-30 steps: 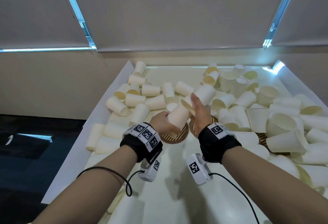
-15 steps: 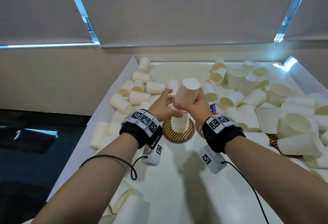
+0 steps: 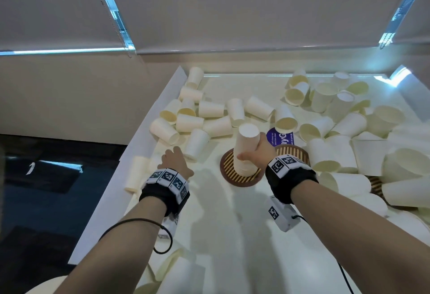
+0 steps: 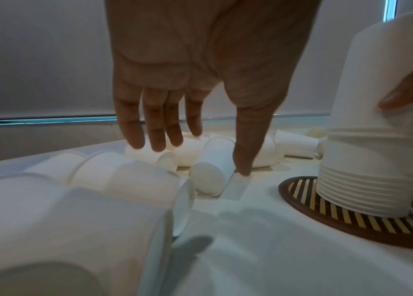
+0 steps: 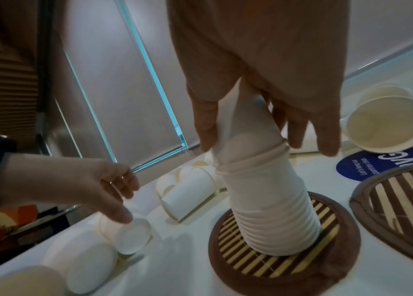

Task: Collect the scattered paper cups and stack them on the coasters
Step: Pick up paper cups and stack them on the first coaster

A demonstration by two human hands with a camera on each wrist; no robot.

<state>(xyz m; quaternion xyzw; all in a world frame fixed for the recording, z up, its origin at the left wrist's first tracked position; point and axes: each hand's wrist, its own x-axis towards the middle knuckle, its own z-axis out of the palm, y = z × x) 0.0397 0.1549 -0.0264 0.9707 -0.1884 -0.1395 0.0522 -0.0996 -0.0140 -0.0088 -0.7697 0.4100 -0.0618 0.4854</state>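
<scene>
Gripping cup stack [image 3: 246,149] with right hand [image 3: 260,151].

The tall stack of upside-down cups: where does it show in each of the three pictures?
Head: stack of cups at centre, right hand gripping it.
Left wrist: stack at the right edge.
Right wrist: stack at centre, below the palm.
Shared landmark: the striped round coaster beneath it.
</scene>
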